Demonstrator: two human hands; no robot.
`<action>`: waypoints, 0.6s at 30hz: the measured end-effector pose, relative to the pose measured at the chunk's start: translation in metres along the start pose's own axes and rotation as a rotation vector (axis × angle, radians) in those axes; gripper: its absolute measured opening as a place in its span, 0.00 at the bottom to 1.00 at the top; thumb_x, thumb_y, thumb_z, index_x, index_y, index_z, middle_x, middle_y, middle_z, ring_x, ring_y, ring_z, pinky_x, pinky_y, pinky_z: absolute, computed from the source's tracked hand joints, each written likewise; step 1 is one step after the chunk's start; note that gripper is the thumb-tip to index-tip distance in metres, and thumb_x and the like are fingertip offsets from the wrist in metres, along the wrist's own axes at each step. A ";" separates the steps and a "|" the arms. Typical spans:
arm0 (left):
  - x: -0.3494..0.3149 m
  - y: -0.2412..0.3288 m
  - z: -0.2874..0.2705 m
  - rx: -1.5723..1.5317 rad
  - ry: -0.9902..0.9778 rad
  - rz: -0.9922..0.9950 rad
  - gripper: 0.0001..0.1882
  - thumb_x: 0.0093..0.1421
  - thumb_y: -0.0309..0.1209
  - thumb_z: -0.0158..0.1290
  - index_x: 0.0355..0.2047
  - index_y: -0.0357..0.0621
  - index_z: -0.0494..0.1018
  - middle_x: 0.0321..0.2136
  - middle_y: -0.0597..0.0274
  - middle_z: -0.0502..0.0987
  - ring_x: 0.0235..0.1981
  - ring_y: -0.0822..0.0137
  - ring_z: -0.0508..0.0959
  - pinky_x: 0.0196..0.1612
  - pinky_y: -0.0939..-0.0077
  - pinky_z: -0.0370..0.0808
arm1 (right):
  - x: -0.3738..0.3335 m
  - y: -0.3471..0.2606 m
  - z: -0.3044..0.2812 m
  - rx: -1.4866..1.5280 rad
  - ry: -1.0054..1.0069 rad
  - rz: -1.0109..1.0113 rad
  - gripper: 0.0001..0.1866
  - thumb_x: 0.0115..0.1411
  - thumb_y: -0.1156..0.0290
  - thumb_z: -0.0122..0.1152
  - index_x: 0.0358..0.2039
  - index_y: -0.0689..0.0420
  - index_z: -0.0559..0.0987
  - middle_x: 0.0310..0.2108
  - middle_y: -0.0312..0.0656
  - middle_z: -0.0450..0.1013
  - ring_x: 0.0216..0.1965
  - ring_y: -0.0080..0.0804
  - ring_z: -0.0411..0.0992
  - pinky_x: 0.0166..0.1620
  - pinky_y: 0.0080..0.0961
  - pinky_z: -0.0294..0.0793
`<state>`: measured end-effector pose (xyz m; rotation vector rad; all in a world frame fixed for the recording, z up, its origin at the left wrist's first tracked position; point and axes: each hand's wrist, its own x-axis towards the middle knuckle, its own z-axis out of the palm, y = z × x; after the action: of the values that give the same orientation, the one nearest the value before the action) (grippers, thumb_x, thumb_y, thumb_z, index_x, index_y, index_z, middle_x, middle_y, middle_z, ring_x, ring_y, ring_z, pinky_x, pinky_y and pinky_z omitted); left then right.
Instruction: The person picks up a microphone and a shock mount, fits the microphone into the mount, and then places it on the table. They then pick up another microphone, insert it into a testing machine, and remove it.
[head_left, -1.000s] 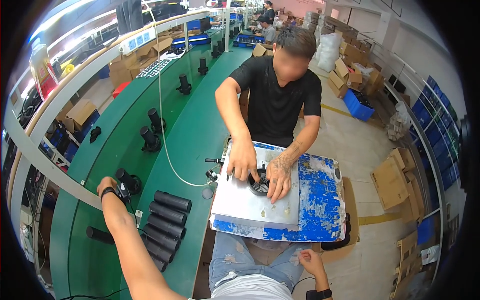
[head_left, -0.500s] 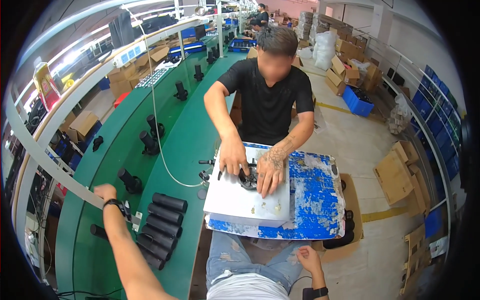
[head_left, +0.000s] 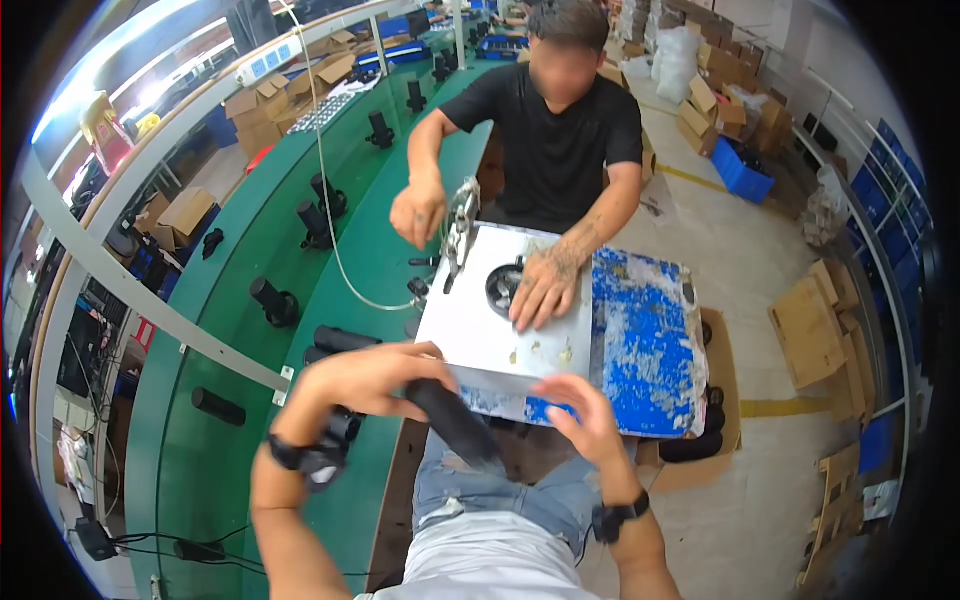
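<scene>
My left hand (head_left: 372,382) is wrapped round one end of a black tube (head_left: 455,425), slanting over my lap and blurred by motion. My right hand (head_left: 588,420), empty with fingers apart, is at the near edge of a white box-shaped fixture (head_left: 480,345). On that fixture lies a black round part (head_left: 502,290). A co-worker's hand (head_left: 548,288) rests flat beside it, partly over its edge. The co-worker's other hand (head_left: 418,212) hangs next to an upright metal clamp (head_left: 460,228). More black tubes (head_left: 340,340) lie on the green bench, partly hidden by my left arm.
A scuffed blue-and-white board (head_left: 645,345) lies under the fixture. A cardboard box (head_left: 725,420) of black parts stands at right. Black upright parts (head_left: 268,295) line the green conveyor bench (head_left: 240,350) at left. A pale hose (head_left: 335,240) hangs across the bench.
My left hand has come from the far left with a black tube in it. My right hand has risen off my thigh. The co-worker's one hand has moved up and left; the clamp now stands upright.
</scene>
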<state>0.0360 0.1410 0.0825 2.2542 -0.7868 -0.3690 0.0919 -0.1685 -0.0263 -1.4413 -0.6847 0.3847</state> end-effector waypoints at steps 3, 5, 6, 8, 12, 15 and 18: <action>0.055 -0.012 0.042 -0.286 -0.024 0.306 0.25 0.47 0.23 0.62 0.48 0.40 0.71 0.47 0.53 0.72 0.51 0.55 0.71 0.54 0.66 0.67 | 0.023 0.038 0.021 0.733 -0.490 0.318 0.35 0.56 0.50 0.61 0.53 0.66 0.65 0.46 0.53 0.72 0.46 0.40 0.74 0.50 0.36 0.73; 0.067 -0.013 0.072 -0.551 0.456 0.171 0.24 0.52 0.25 0.59 0.50 0.37 0.69 0.46 0.57 0.73 0.51 0.63 0.71 0.54 0.68 0.66 | 0.013 0.041 0.033 0.942 -0.443 0.461 0.43 0.51 0.35 0.56 0.51 0.63 0.66 0.35 0.53 0.74 0.32 0.42 0.76 0.38 0.36 0.77; 0.079 -0.015 0.091 -0.702 0.772 0.119 0.23 0.55 0.25 0.58 0.51 0.37 0.67 0.46 0.58 0.74 0.50 0.65 0.71 0.54 0.70 0.66 | 0.015 0.043 0.036 0.999 -0.309 0.299 0.42 0.52 0.32 0.50 0.50 0.59 0.67 0.27 0.49 0.71 0.23 0.40 0.73 0.30 0.33 0.74; 0.085 -0.027 0.125 -0.856 1.080 -0.055 0.19 0.61 0.29 0.52 0.51 0.36 0.66 0.45 0.57 0.73 0.49 0.67 0.71 0.51 0.73 0.67 | 0.027 0.024 0.036 0.987 0.006 0.144 0.37 0.56 0.35 0.46 0.52 0.55 0.64 0.28 0.46 0.70 0.28 0.37 0.71 0.36 0.33 0.73; 0.071 -0.025 0.175 -1.132 0.689 -0.023 0.24 0.64 0.33 0.47 0.57 0.36 0.59 0.47 0.56 0.71 0.48 0.69 0.71 0.46 0.76 0.69 | 0.035 0.011 0.019 0.926 0.407 -0.024 0.28 0.61 0.50 0.51 0.53 0.58 0.63 0.41 0.45 0.68 0.43 0.38 0.68 0.51 0.35 0.68; 0.071 -0.017 0.189 -1.171 0.621 -0.024 0.25 0.64 0.32 0.47 0.58 0.36 0.57 0.48 0.56 0.71 0.46 0.71 0.72 0.45 0.78 0.69 | 0.032 0.019 0.014 0.980 0.367 -0.054 0.29 0.61 0.53 0.50 0.56 0.60 0.62 0.45 0.46 0.66 0.48 0.38 0.65 0.54 0.36 0.66; 0.067 -0.033 0.193 -1.247 0.578 -0.020 0.23 0.64 0.33 0.47 0.57 0.36 0.58 0.41 0.56 0.76 0.42 0.71 0.75 0.43 0.80 0.70 | 0.024 0.020 0.018 0.996 0.310 -0.099 0.29 0.61 0.56 0.51 0.58 0.60 0.61 0.49 0.47 0.63 0.52 0.39 0.63 0.56 0.36 0.64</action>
<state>0.0123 0.0144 -0.0795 1.0744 -0.1059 -0.1182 0.1014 -0.1373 -0.0411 -0.4943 -0.2283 0.3380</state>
